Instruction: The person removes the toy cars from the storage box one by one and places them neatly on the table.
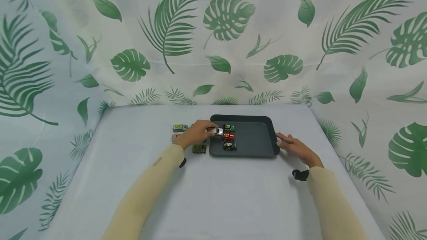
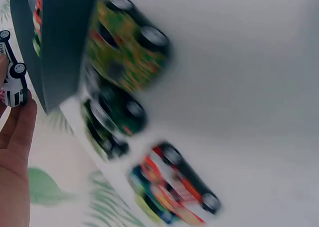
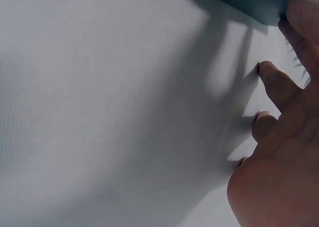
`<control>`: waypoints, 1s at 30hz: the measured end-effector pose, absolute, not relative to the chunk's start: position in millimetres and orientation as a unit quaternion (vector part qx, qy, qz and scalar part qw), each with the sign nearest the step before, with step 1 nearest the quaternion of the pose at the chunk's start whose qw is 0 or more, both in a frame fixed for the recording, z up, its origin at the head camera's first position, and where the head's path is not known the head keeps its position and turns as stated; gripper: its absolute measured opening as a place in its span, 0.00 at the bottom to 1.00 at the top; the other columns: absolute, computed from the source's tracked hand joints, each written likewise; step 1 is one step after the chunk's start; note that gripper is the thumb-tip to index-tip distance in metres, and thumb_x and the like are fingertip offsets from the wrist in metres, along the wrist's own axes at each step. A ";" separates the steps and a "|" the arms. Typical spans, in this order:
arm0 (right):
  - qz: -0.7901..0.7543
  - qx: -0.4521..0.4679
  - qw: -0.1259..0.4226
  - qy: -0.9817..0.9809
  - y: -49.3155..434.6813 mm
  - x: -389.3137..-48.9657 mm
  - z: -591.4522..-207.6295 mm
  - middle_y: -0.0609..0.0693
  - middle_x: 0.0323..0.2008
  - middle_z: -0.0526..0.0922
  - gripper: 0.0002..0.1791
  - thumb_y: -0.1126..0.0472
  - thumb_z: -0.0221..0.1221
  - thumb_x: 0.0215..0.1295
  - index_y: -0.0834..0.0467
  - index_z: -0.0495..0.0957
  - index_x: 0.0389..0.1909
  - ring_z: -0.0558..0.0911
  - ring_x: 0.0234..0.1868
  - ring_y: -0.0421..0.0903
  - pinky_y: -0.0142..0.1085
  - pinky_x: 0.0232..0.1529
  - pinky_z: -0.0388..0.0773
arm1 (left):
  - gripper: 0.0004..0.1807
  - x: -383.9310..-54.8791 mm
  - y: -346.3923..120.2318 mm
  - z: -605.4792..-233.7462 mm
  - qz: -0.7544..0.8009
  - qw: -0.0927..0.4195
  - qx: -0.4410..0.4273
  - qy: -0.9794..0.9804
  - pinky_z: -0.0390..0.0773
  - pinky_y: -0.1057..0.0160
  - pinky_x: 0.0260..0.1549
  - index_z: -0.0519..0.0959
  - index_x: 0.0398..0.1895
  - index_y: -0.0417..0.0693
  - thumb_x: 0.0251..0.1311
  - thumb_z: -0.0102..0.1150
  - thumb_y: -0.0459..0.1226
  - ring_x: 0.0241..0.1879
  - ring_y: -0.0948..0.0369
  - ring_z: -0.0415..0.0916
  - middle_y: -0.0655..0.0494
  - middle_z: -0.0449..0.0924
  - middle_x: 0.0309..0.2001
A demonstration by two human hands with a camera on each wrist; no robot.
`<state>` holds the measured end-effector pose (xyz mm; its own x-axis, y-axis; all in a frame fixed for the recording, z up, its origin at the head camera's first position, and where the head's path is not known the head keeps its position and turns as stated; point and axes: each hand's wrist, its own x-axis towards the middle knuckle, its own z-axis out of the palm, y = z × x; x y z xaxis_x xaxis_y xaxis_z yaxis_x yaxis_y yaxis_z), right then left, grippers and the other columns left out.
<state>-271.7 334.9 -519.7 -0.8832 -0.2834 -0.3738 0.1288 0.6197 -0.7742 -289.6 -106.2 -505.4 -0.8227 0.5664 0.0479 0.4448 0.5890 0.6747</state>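
Observation:
My left hand point(image 1: 197, 133) pinches a white toy car point(image 1: 218, 131) between thumb and fingers, over the left side of a dark grey tray point(image 1: 257, 140). In the left wrist view the white car's wheels face the camera. Beside it in the tray stand a green toy car point(image 1: 229, 127), a red toy car point(image 1: 228, 136) and a dark blue toy car point(image 1: 230, 146) in a column. My right hand point(image 1: 298, 149) touches the tray's right rim, thumb and fingers fairly straight. The right wrist view shows the thumb and one finger at the tray's corner point(image 3: 254, 3).
Left of the tray stand several toy cars: a yellow-green one point(image 1: 180, 128), an orange one point(image 1: 175, 137) and a dark green one point(image 1: 199, 149). My left hand partly covers others. A leaf-patterned curtain point(image 1: 233, 77) rises behind the white table point(image 1: 233, 195).

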 end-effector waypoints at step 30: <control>-0.435 -0.066 0.243 0.864 336.6 -272.9 -521.5 0.68 0.84 0.41 0.42 0.52 0.57 0.83 0.63 0.49 0.86 0.21 0.81 0.70 0.76 0.74 0.27 | 0.21 -240.2 -228.8 -536.4 0.317 0.100 0.180 0.926 0.74 0.42 0.68 0.83 0.66 0.38 0.74 0.66 0.34 0.67 0.42 0.77 0.41 0.83 0.63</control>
<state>-272.9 336.6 -521.5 -0.8736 -0.3251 -0.3620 0.0973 0.6122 -0.7847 -240.2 -228.8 -536.4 -0.9155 0.3960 -0.0705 0.2699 0.7347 0.6224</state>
